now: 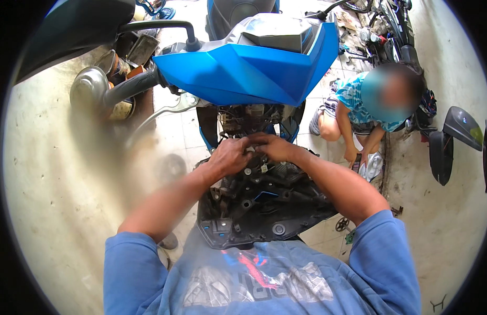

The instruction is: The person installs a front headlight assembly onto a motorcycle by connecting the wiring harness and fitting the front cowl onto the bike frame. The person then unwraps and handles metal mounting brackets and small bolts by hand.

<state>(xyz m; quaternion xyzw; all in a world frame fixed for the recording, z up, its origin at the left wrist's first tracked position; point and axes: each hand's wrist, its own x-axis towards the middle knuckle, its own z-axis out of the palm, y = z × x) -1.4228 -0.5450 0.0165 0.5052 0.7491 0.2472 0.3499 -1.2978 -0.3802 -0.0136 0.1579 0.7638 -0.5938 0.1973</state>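
A scooter with blue front bodywork (243, 73) stands before me, exposed wiring and metal parts (241, 118) showing under it. A large black plastic inner panel (275, 215) sits tilted in front of my body, with bolt holes and blue bits on it. My left hand (232, 155) and my right hand (272, 147) meet at the top of this panel, just below the wiring, fingers curled close together. What they grip is too small and hidden to make out.
At the right another person (348, 115) crouches on the tiled floor (185, 131), hands low by a pale item (372, 165). Parked bikes (390, 37) and detached mirrors (459, 131) are beyond. Pans and containers (115, 63) lie at upper left. A sprocket (342, 223) is at lower right.
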